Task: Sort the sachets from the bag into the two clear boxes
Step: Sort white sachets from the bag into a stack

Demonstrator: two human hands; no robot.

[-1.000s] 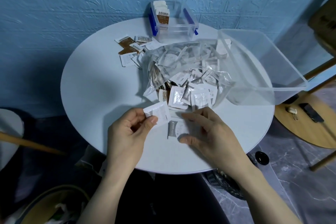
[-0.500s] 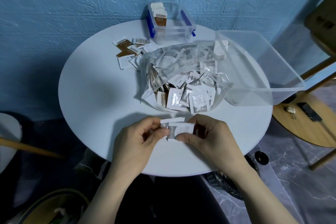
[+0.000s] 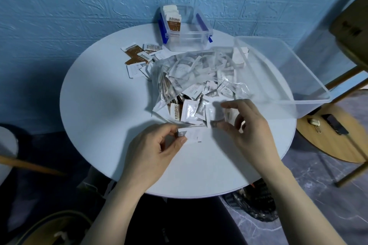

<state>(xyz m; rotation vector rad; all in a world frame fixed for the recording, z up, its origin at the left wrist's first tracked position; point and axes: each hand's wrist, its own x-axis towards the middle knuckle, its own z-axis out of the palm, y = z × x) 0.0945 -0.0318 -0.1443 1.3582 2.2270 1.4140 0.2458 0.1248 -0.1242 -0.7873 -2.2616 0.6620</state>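
A clear plastic bag [image 3: 199, 77] full of white and brown sachets lies open in the middle of the round white table [image 3: 103, 105]. My left hand [image 3: 153, 149] pinches a small stack of white sachets [image 3: 192, 135] near the table's front. My right hand [image 3: 249, 125] pinches a white sachet [image 3: 216, 123] at the bag's mouth. A small clear box with blue clips [image 3: 191, 34] stands at the back and holds upright brown sachets [image 3: 174, 24]. A large clear box [image 3: 286, 69] sits tilted at the right, with a few white sachets at its far end.
Loose brown and white sachets [image 3: 139, 58] lie scattered on the table left of the bag. A blue textured wall rises behind the table. A round wooden stool [image 3: 338, 135] with small items stands at the right, and a dark basket [image 3: 253, 205] sits under the table edge.
My right hand has let go of the stack and moved up right to the bag's mouth, taking another sachet. My left hand keeps the stack and has barely moved.
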